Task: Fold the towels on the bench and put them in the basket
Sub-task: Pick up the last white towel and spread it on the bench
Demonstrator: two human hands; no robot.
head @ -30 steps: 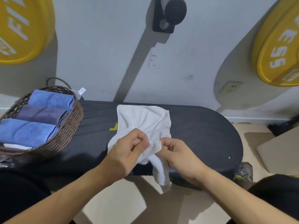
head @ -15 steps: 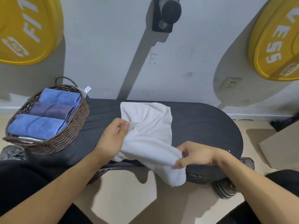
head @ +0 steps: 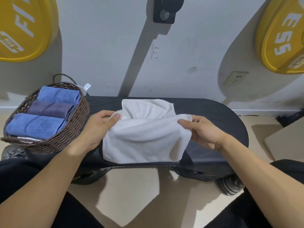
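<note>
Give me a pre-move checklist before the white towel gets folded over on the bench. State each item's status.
1. Left hand pinches the near-left corner of the white terry towel: ok.
2. Right hand pinches the near-right corner: ok.
3. Held edge stretched level between the hands: ok.
4. Towel's far half lying flat on the black padded bench: not ok, it is rumpled.
5. Room for another towel in the brown wicker basket, which already holds two blue folded towels and one purple: cannot tell.
6. Far corners lined up for the fold: cannot tell.
</note>
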